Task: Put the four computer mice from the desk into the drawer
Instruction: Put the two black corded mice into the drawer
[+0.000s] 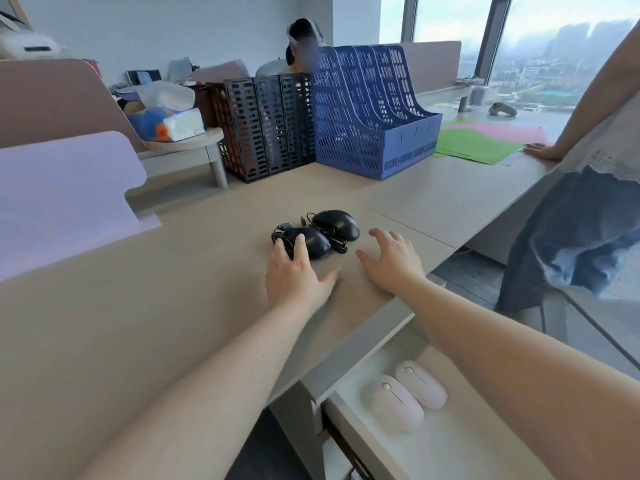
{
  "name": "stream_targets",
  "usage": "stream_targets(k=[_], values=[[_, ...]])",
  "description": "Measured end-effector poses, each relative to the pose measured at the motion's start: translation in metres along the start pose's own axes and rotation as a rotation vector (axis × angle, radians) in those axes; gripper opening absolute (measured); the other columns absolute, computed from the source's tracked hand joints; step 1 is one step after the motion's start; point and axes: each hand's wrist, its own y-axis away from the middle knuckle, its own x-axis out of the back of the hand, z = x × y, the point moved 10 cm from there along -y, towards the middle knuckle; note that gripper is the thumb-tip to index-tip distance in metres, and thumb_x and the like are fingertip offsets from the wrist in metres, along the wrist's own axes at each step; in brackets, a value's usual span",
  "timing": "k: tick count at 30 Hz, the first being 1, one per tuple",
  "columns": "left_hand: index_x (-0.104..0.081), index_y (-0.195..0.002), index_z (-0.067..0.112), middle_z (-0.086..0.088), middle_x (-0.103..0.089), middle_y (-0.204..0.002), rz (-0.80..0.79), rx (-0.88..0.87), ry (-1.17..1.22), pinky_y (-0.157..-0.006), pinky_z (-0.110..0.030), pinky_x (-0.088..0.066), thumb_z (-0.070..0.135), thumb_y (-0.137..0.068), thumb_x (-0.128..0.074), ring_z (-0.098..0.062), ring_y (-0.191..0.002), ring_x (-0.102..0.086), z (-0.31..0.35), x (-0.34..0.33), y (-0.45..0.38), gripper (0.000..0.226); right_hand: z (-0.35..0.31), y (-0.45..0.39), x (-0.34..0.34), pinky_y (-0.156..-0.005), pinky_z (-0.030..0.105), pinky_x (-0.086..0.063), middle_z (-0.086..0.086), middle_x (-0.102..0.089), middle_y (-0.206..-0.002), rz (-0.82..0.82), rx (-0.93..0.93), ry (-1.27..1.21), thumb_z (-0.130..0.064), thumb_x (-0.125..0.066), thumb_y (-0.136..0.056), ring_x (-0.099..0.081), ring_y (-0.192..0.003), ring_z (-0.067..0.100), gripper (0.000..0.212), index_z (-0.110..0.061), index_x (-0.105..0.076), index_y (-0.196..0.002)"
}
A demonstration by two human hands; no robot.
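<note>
— Where's the light from?
— Soft daylight through the windows (540, 57) at upper right; hazy outside, only faint shadows on the tabletop (138, 306).
— Sharpness?
— Slightly soft overall. Edges bow from the wide lens, and the far background is perhaps out of focus.

Open-plan office, high-rise, beige desk (138, 323) w/ partition panels (62, 199), blue file rack (374, 126), black file rack (266, 126), city view thru window (554, 53).

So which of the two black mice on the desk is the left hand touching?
The nearer black wired mouse: the left hand's fingers lie over it. The farther black wired mouse, nearer the blue file rack, is untouched.
</note>
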Motion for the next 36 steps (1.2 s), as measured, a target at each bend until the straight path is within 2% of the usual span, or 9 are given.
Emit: stream_targets(k=[4,8,12,15,19,23,28,33,36], values=[[-0.007,-0.15,0.033,-0.018,-0.006,-0.16,-0.053,0.07,0.012,-0.117,-0.047,-0.02,0.074,-0.065,-0.063,-0.037,-0.146,-0.011,-0.012,-0.015,-0.03,0.11,-0.009,-0.039,-0.018,-0.108,0.042,-0.035,0.005,-0.04,-0.149,-0.003,-0.048,-0.271,-0.049,-0.052,-0.088,-0.036,-0.138,0.026,0.064,-0.026,-0.031,-0.144],[-0.008,-0.149,0.035,-0.024,-0.015,-0.157,-0.069,0.119,-0.007,-0.117,-0.048,-0.02,0.088,-0.053,-0.054,-0.038,-0.143,-0.019,-0.02,-0.024,-0.052,0.118,-0.02,-0.067,-0.031,-0.106,0.042,-0.038,0.005,-0.046,-0.145,0.012,-0.06,-0.297,-0.05,-0.054,-0.086,-0.042,-0.134,0.028,0.068,-0.025,-0.031,-0.144],[-0.024,-0.143,0.039,-0.016,-0.039,-0.144,-0.028,0.107,-0.016,-0.11,-0.045,-0.029,0.085,-0.058,-0.053,-0.035,-0.132,-0.036,-0.019,-0.023,-0.061,0.101,-0.03,-0.081,-0.039,-0.105,0.042,-0.041,0.001,-0.052,-0.141,-0.043,-0.042,-0.219,-0.052,-0.059,-0.08,-0.047,-0.13,0.029,0.071,-0.029,-0.034,-0.142],[-0.031,-0.139,0.041,-0.011,-0.048,-0.135,-0.015,0.106,0.024,-0.107,-0.042,-0.032,0.075,-0.062,-0.058,-0.033,-0.127,-0.042,-0.018,-0.02,-0.062,0.088,-0.037,-0.076,-0.036,-0.099,0.04,-0.043,0.002,-0.059,-0.133,-0.042,-0.007,-0.152,-0.047,-0.062,-0.077,-0.051,-0.125,0.029,0.062,-0.028,-0.045,-0.134],[-0.034,-0.138,0.041,-0.008,-0.048,-0.136,-0.029,0.105,0.095,-0.107,-0.04,-0.035,0.062,-0.064,-0.064,-0.03,-0.128,-0.044,-0.015,-0.018,-0.054,0.082,-0.039,-0.061,-0.024,-0.095,0.037,-0.045,0.006,-0.063,-0.127,0.011,0.013,-0.195,-0.038,-0.065,-0.079,-0.054,-0.121,0.031,0.053,-0.019,-0.054,-0.126],[-0.04,-0.132,0.042,-0.005,-0.051,-0.13,-0.02,0.104,0.154,-0.101,-0.037,-0.042,0.058,-0.062,-0.067,-0.028,-0.122,-0.05,-0.01,-0.014,-0.035,0.077,-0.037,-0.043,-0.013,-0.094,0.036,-0.046,0.008,-0.065,-0.124,0.03,0.003,-0.24,-0.031,-0.068,-0.078,-0.056,-0.118,0.03,0.05,-0.013,-0.057,-0.123],[-0.049,-0.124,0.039,-0.005,-0.052,-0.123,-0.038,0.105,0.27,-0.094,-0.035,-0.048,0.052,-0.061,-0.073,-0.028,-0.115,-0.055,0.003,-0.007,-0.002,0.069,-0.026,-0.015,-0.004,-0.097,0.031,-0.043,0.006,-0.06,-0.132,-0.018,-0.04,-0.312,-0.035,-0.069,-0.077,-0.053,-0.123,0.026,0.061,-0.016,-0.053,-0.133],[-0.057,-0.109,0.036,-0.007,-0.056,-0.112,-0.085,0.107,0.332,-0.091,-0.035,-0.05,0.05,-0.058,-0.072,-0.03,-0.105,-0.059,0.025,-0.001,0.048,0.055,-0.012,0.03,0.024,-0.092,0.033,-0.045,0.009,-0.066,-0.12,-0.023,-0.039,-0.295,-0.03,-0.07,-0.077,-0.057,-0.115,0.028,0.047,-0.01,-0.062,-0.119],[-0.058,-0.106,0.033,-0.003,-0.05,-0.102,-0.093,0.084,0.359,-0.082,-0.028,-0.046,0.045,-0.062,-0.075,-0.028,-0.1,-0.059,0.047,0.004,0.082,0.048,0.008,0.059,0.043,-0.078,0.03,-0.044,0.006,-0.069,-0.105,-0.013,-0.048,-0.295,-0.034,-0.069,-0.074,-0.06,-0.104,0.026,0.038,-0.012,-0.066,-0.105]])
